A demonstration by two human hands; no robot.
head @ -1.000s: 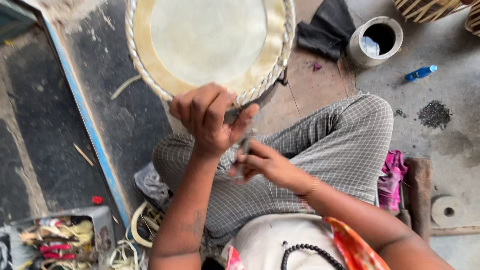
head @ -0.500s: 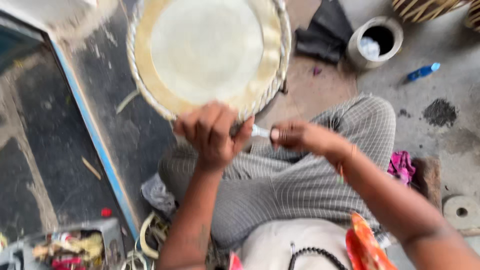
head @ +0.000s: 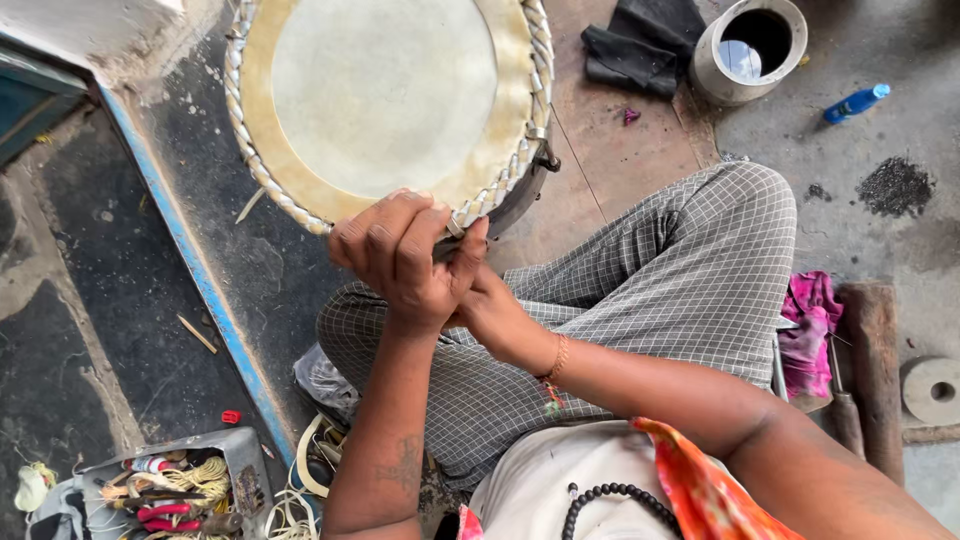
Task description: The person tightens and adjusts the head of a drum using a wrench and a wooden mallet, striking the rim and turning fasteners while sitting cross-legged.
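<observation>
both hands closed at the drum's near rim

the drum (head: pixel 385 100) lay on the floor (head: pixel 120 280) straight ahead of the person, its pale round head facing up and its braided rim (head: pixel 500 190) nearest the knees. the left hand (head: pixel 400 255) sat on top, its grip curled shut over the near edge of that rim, knuckles up. the right hand (head: pixel 490 310) was tucked just beneath and behind it, touching it, its grip also drawn together against the rim; what it pinched, if anything, was hidden by the left hand. both hands met at the same spot, so neither was clearly nearer. the lap in checked trousers (head: pixel 650 290) lay just behind them.
</observation>
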